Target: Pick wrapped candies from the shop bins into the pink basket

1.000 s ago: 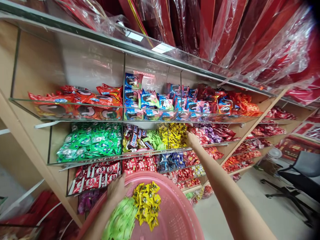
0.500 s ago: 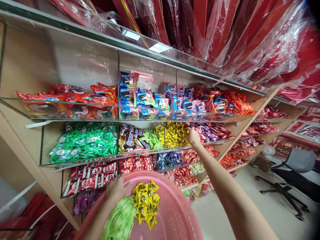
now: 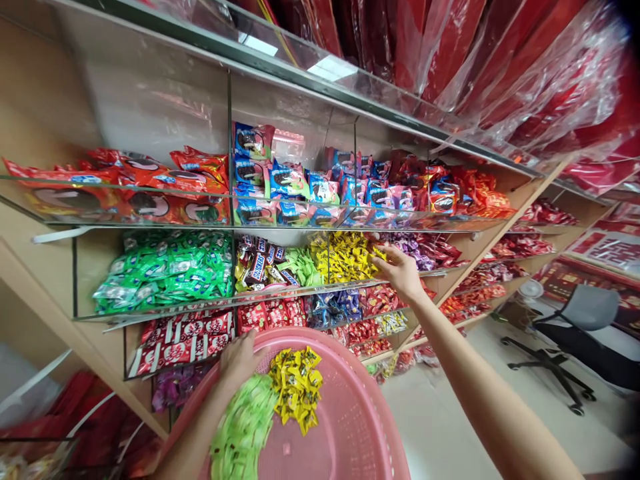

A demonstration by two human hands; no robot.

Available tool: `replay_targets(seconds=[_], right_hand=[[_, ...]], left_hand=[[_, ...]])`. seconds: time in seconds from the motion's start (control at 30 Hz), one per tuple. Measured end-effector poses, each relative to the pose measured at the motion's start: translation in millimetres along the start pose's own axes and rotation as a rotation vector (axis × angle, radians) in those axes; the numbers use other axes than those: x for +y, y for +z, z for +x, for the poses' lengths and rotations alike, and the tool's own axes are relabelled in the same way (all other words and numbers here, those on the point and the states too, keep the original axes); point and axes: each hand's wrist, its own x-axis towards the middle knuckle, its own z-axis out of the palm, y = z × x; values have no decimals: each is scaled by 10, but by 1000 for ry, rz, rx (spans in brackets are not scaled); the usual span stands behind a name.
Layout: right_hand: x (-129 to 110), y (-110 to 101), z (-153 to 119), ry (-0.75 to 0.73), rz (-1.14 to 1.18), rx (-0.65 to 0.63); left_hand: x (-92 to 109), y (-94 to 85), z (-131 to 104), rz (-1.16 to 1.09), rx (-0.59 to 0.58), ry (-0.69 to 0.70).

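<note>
My left hand (image 3: 241,360) grips the far left rim of a round pink plastic basket (image 3: 367,393). Inside the basket lie a heap of green-wrapped candies (image 3: 243,427) and, beside it, a smaller pile of yellow-wrapped candies (image 3: 299,390). My right hand (image 3: 401,272) reaches into the middle shelf at the right side of a bin of yellow candies (image 3: 347,257). Its thumb and fingers close around a yellow-wrapped candy (image 3: 381,253); whether more pieces are in the hand is hidden.
Glass-fronted shelves (image 3: 165,220) hold green packets (image 3: 170,273), Snickers bars (image 3: 259,263), purple candies (image 3: 417,250) and blue cookie packs (image 3: 287,180). Red items in clear plastic (image 3: 500,60) jut out above. An office chair (image 3: 575,327) stands on the floor at the right.
My right hand has drawn slightly back to the right and down, its fingers more visible. The view has shifted a little; the basket stays in my left hand.
</note>
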Motion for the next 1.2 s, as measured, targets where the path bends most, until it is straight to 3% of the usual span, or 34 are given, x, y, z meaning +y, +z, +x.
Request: replay_targets(seconds=[0.1,0.2,0.33,0.47,0.77,0.97,1.2], right_hand=[[-68,95,-447,78,125,-156],[38,297,-964,160,141,-337],[359,564,-1595,47,-173,-553],[606,669,-1967,-59,-501,-702],[873,826,-2153,86,-928,-759],[1003,876,-2196,159,-890,-777],[1079,862,-2220,146,-789,-712]], left_hand=[[23,-9,4,-6,-13,4],[40,-13,8,-9,-15,3],[51,-5,9,-1,-4,14],[48,-4,-1,-5,-10,20],[30,36,-46,16,-13,6],[12,71,-60,22,-20,3],[8,52,-64,13,-34,-10]])
